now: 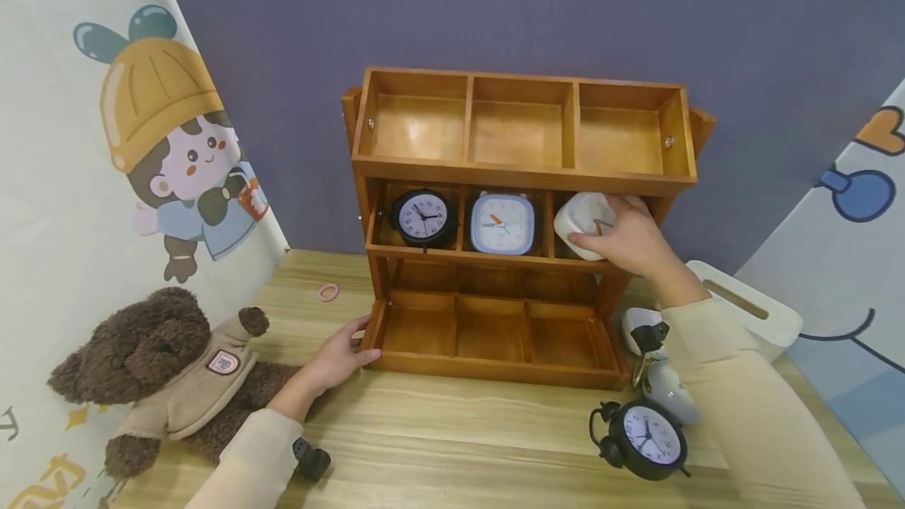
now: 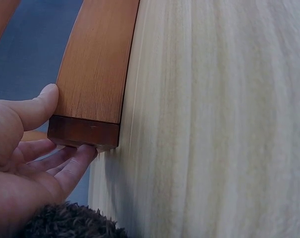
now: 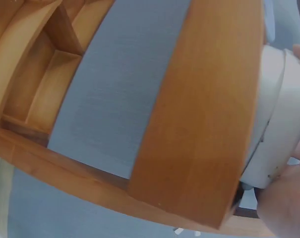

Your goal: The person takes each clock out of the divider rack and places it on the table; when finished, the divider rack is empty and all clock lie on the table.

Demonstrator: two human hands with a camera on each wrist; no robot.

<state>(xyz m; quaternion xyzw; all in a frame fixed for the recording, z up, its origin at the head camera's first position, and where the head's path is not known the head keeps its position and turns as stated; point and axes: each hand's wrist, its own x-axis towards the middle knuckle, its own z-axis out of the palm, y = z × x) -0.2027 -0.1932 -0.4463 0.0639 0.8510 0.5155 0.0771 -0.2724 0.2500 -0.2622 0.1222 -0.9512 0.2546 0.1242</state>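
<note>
A three-tier wooden shelf [image 1: 495, 371] stands against the dark wall, each tier split into compartments. My right hand [image 1: 632, 238] grips a white alarm clock [image 1: 584, 220] by its sides, tilted in the middle tier's right compartment; the right wrist view shows its white casing [image 3: 272, 124] beside the wooden tier. Left of it are a blue-rimmed square clock [image 1: 503, 224] and a black round clock [image 1: 424, 217]. Down at the bottom tier's left front corner, my left hand [image 1: 335, 356] holds the wood, thumb on one side and fingertips against the end [image 2: 83, 133].
A black twin-bell clock [image 1: 650, 440] lies at the right front, near white items [image 1: 668, 391] partly behind my right sleeve. Behind that arm is a white slotted box [image 1: 749, 305]. A brown teddy bear [image 1: 177, 375] lies at left, and a pink ring [image 1: 328, 292] beside the shelf.
</note>
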